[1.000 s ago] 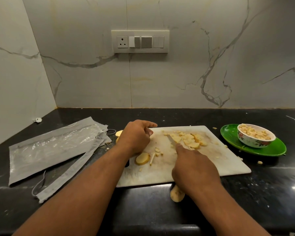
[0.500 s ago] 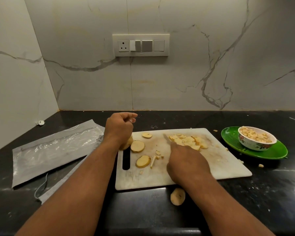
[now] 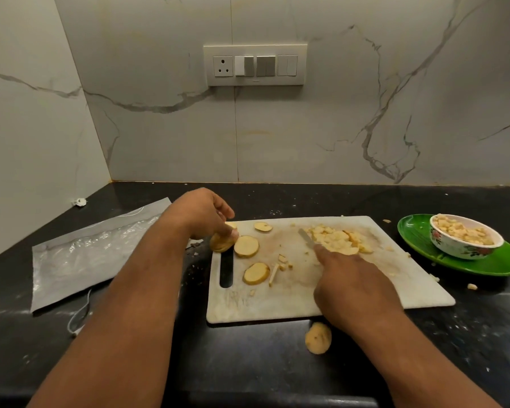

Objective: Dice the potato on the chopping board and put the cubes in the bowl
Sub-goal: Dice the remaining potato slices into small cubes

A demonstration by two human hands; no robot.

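Black stone countertop (image 3: 248, 363) against a grey-veined marble wall (image 3: 336, 128) carries a white chopping board (image 3: 277, 304). Left hand (image 3: 202, 212) is at the board's far left corner, fingers curled down onto a potato chunk (image 3: 220, 242) that sits at the board's edge. Right hand (image 3: 351, 287) is closed round a knife handle, which the hand hides; the knife blade (image 3: 306, 238) points away from the person and its tip lies against a pile of cut potato pieces (image 3: 339, 240) on the far half of the board. Three potato slices (image 3: 246, 246) lie flat between the two hands, with a few small sticks just beside the nearest slice. A potato end piece (image 3: 318, 338) lies on the counter just off the board's near edge. To the right, apart from the board, a floral bowl (image 3: 465, 245) holding potato cubes stands on a green plate (image 3: 489, 263). Left of the board lies a grey plastic pouch (image 3: 86, 257). A switch panel (image 3: 255, 64) is mounted on the wall.
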